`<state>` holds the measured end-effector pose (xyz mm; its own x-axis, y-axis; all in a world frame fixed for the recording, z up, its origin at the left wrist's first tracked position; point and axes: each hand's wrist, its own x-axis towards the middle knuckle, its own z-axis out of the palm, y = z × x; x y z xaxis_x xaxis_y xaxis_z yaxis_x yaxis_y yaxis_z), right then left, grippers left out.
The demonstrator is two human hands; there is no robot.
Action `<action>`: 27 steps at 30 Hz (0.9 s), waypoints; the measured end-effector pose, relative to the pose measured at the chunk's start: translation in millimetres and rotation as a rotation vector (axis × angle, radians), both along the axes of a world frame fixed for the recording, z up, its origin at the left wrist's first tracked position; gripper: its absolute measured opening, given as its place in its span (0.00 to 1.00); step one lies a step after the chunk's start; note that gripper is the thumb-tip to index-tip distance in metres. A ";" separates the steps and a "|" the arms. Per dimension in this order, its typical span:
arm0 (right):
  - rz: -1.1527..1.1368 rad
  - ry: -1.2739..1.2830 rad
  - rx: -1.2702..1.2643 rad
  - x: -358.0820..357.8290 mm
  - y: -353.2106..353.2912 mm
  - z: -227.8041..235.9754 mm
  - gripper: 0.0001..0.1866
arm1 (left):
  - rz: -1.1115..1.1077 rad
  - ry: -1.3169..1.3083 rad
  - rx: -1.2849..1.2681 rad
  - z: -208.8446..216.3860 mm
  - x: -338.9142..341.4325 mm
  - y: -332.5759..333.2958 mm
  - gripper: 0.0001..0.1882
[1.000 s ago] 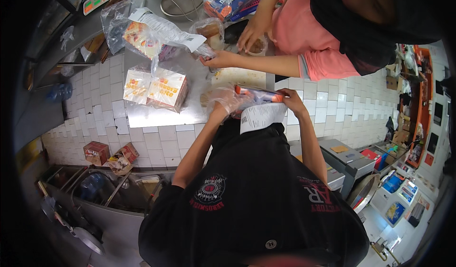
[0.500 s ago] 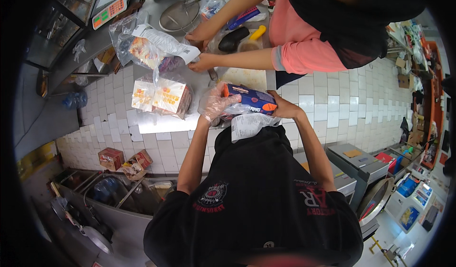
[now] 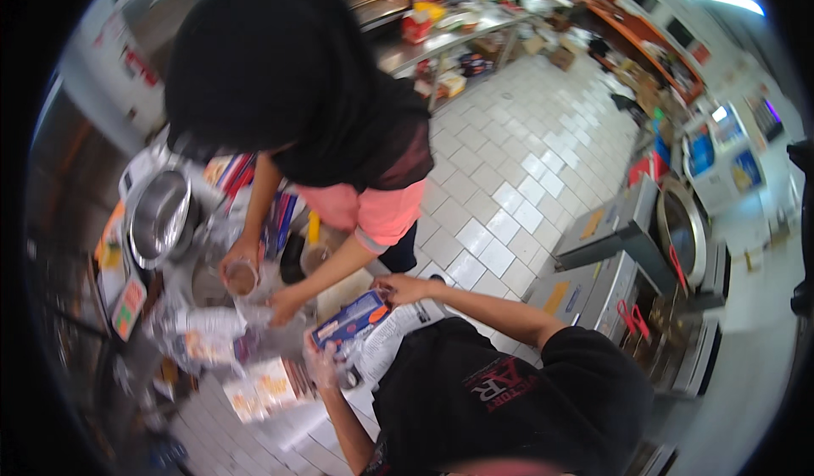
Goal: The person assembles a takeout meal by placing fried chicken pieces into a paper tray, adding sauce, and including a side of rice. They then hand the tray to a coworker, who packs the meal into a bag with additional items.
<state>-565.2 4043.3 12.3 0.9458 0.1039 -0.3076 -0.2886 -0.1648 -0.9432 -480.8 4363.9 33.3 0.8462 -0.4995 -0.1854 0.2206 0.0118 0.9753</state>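
Observation:
Between my two hands is a blue box [image 3: 349,320] with orange patches, tilted above the metal table. My left hand [image 3: 320,362], in a clear plastic glove, closes on its left end. Bare, my right hand [image 3: 402,289] grips the far right end. A white printed paper slip [image 3: 392,337] hangs at the box's near side, against my black shirt. Left of my left hand sits a white and orange box [image 3: 261,389]. Beyond it lies a clear plastic bag [image 3: 199,330] with packed items and a white slip, blurred.
Across the table a co-worker [image 3: 356,150] in black and pink holds a clear cup [image 3: 242,278] with brown contents. A metal bowl [image 3: 159,217] and a scale [image 3: 129,308] are at the left. Grey metal appliances [image 3: 581,291] stand on the right.
My view has swung toward the right, and the scene appears turned. The co-worker now holds a cup; both their hands were at the clear bag before. The blue box stays between my hands.

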 end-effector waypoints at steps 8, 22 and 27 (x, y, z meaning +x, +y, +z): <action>0.150 -0.136 -0.411 -27.8 7.3 35.6 0.42 | 0.210 -0.043 -0.351 10.2 -8.7 -22.2 0.37; -0.107 -0.543 -0.219 14.2 41.1 202.4 0.45 | -0.310 -0.326 0.081 173.0 24.2 -17.9 0.49; -0.145 -0.409 0.226 25.9 61.2 232.7 0.22 | -0.104 0.176 -0.274 125.3 0.8 -36.9 0.39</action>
<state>-539.3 4104.5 245.0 0.9940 -0.0164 0.1077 0.1086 0.0713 -0.9915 -479.9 4327.0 158.6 0.7551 -0.6331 -0.1706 0.3987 0.2369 0.8859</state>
